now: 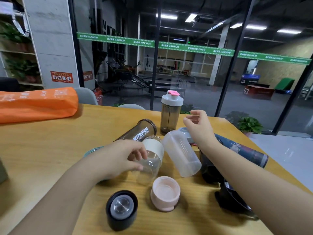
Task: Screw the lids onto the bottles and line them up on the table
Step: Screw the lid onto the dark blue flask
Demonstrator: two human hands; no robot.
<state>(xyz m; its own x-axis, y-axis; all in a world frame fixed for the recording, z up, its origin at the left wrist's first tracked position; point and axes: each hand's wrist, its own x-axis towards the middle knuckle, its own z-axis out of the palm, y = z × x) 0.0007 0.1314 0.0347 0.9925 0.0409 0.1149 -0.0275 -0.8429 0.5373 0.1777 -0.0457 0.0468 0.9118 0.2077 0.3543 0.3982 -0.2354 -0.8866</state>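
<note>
Glass is under my left hand (118,156): my fingers curl around the base end of the clear bottle with the cream band (150,156), which lies on its side on the wooden table (50,150), mouth pointing away from me. I take that bottle as my landmark. Just right of it, nearly touching, lies a frosted plastic bottle (182,153), also on its side. Behind it lies the smoky MYPROTEIN shaker (138,131), open mouth away from me, and farther back one capped shaker (171,112) stands upright with a white lid and pink flip tab, near the table's far edge.

My right hand (198,126) hovers above the frosted bottle's far end, fingers loosely spread and gripping nothing. Beneath my right forearm are dark items I cannot make out, and beyond them a patterned dark bottle (243,150) lies close to the table's right edge.

Nearer me than the glass bottle, a pink lid (165,192) sits hollow side up, and a black lid with a metal insert (121,209) lies left of it. Open wood stretches left of the landmark, up to an orange bag (37,104) at the far left.
</note>
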